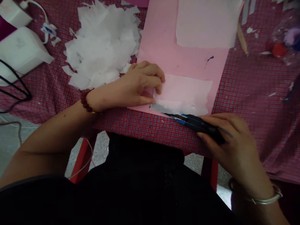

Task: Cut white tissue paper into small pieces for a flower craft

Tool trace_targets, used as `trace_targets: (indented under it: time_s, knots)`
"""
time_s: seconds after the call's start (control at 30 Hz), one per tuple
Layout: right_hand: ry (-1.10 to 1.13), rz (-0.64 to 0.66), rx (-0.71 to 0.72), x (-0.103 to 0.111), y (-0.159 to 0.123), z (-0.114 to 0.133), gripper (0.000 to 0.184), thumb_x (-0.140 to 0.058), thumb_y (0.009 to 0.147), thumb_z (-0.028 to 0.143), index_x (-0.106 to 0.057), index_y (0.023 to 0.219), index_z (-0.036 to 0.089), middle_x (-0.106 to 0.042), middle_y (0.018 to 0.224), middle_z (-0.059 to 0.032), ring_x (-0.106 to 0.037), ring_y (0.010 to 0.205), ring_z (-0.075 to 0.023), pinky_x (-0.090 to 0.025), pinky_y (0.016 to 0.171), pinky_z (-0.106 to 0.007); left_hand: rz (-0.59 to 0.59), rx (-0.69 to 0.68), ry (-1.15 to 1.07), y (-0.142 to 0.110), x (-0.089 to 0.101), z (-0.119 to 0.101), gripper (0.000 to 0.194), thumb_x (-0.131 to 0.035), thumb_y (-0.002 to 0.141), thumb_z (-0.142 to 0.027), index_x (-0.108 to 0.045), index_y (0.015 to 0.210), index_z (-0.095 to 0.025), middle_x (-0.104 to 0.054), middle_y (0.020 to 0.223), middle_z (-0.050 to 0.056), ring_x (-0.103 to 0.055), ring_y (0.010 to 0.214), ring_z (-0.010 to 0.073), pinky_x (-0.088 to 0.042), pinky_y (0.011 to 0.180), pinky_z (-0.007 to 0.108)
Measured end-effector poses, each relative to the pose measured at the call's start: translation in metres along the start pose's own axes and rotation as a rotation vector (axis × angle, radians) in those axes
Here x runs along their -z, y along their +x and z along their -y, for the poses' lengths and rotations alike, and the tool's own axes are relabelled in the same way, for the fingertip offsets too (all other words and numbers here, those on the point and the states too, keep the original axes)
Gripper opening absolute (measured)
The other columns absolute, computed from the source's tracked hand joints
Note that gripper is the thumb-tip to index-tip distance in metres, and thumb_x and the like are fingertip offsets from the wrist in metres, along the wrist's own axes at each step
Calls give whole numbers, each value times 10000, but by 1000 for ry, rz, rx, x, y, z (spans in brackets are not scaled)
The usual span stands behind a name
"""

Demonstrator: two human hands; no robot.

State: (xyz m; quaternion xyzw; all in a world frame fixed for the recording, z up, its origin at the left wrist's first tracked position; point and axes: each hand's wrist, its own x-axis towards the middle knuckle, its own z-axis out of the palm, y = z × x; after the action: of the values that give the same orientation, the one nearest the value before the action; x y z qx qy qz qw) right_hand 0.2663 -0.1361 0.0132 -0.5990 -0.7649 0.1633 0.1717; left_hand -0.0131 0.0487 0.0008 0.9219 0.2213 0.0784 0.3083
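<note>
My right hand (234,143) grips a black and blue utility knife (198,122), its blade pointing left near the lower edge of a pink sheet (157,45). On that sheet lies a thin, whitish, see-through piece of paper (187,88) with uneven edges. Along its near side, a grey strip (160,108) shows close to the blade tip. My left hand (147,81) is closed with bent fingers, thumb and fingertips on the paper's left end. Its palm side is hidden.
A heap of cut white paper pieces (104,43) lies left of the pink sheet. Another thin paper (207,20) covers the sheet's far part. White chargers (13,54) and black cables are at far left. A pencil (241,39) and a red cap-like item (279,49) are at right.
</note>
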Motion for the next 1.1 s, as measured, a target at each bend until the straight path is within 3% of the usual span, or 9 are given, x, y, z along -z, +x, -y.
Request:
trace_targets:
  time_s: [0.2,0.37,0.53,0.7,0.8,0.97,1.1]
  knots:
    - [56,19,-30,0,-14,2,399,-691,907,226,-596,1288,292,-659,1092,-95,-652,1005,-314,-548,884,-535,-5,10,24,1,0,-4,130,-596,840,-268,-669,937,-224,-625,1235,69,-525,1180,296,-385,1038,518]
    - [74,23,-109,4,-36,2,336,-702,901,235,-638,1226,287,-658,1070,-76,-651,955,-283,-547,831,-478,-1,22,39,1,-1,-5,128,-605,813,-249,-649,933,-246,-619,1239,56,-524,1179,294,-398,1020,506]
    - [205,-130,-239,1,-46,-2,349,-779,829,281,-706,1168,324,-677,1040,-46,-650,942,-267,-528,812,-450,-30,-22,35,2,-2,-1,130,-584,828,-258,-657,934,-244,-629,1221,61,-540,1167,283,-391,1030,481]
    - [401,-431,-452,-7,-43,-1,337,-847,744,259,-770,1070,302,-678,1009,-32,-637,973,-250,-480,930,-476,-32,-8,-11,3,1,-4,226,-455,944,-282,-672,912,-228,-657,1185,68,-573,1137,230,-358,1077,425]
    - [519,-569,-515,-13,-40,-1,338,-841,738,247,-770,1067,279,-676,1020,-30,-651,966,-233,-487,942,-466,-48,39,40,2,-2,-16,194,-541,928,-343,-676,926,-204,-657,1178,82,-564,1141,253,-364,1055,436]
    - [554,-584,-532,-21,-39,-6,332,-817,762,270,-740,1085,261,-662,1047,-25,-648,1004,-225,-486,991,-487,-57,57,230,8,-15,-41,157,-688,803,-284,-663,916,-179,-648,1111,90,-546,1115,297,-391,959,442]
    - [428,-618,-503,-25,-40,-9,321,-804,769,308,-731,1075,242,-659,1020,-26,-645,993,-235,-505,977,-503,99,101,250,23,-17,-51,28,-644,769,-185,-636,750,-166,-650,857,51,-579,900,219,-404,846,347]
